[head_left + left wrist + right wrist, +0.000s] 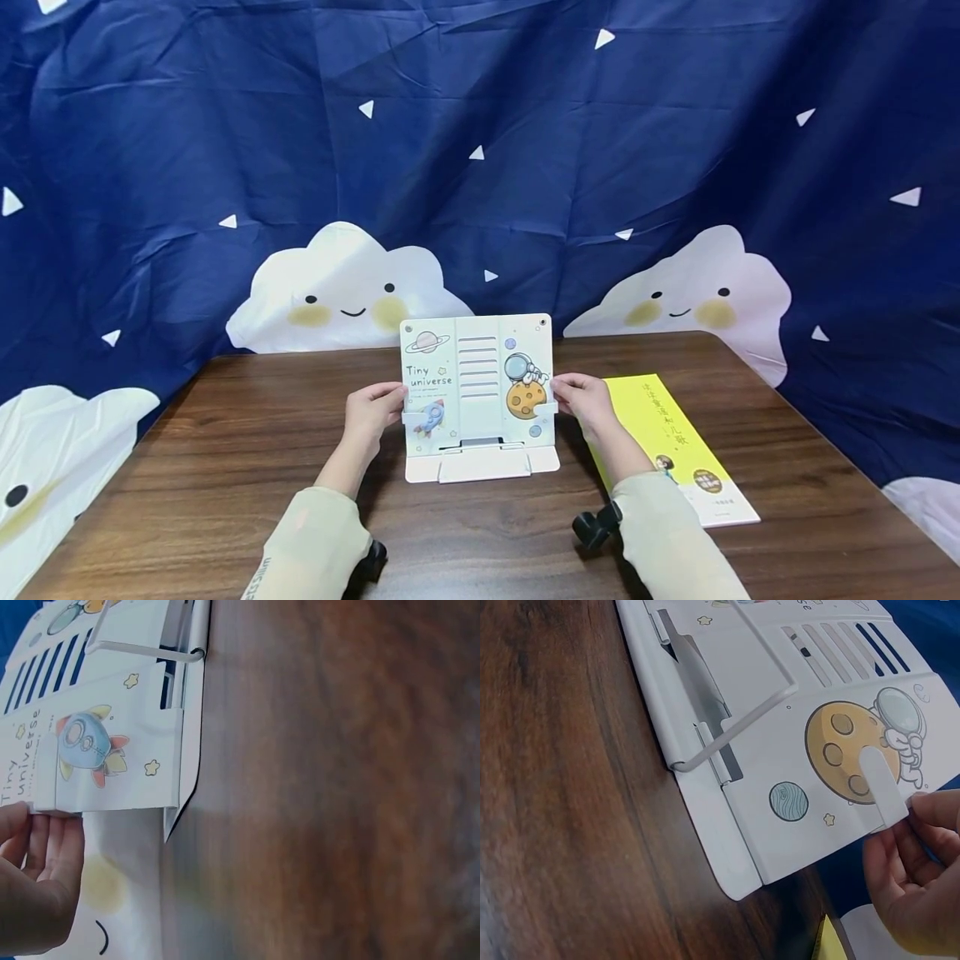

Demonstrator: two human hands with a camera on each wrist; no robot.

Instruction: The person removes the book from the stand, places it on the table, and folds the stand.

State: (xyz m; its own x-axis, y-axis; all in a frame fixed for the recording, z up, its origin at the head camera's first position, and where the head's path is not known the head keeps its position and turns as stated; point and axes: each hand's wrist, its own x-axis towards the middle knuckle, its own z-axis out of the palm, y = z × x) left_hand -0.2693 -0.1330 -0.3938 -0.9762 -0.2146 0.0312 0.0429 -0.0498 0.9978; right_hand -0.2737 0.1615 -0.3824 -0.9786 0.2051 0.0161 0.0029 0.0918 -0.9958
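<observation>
A white book stand (pixel 480 417) with a cartoon astronaut, planets and a rocket stands upright at the table's middle. My left hand (pixel 372 414) pinches its left edge, beside a small white page clip (pixel 46 776). Opposite, my right hand (pixel 587 402) holds the right edge between thumb and fingers, next to the other page clip (pixel 885 791), which lies over the moon picture. A thin white wire bar (pixel 739 731) crosses the stand's lower front in the right wrist view. Fingers behind the panel are partly hidden.
A yellow book (pixel 660 433) with a white lower strip lies flat to the right, partly under my right forearm. The brown wooden table (pixel 225 483) ends at a dark blue curtain (pixel 525 192) printed with clouds. Black straps with small devices sit at both wrists.
</observation>
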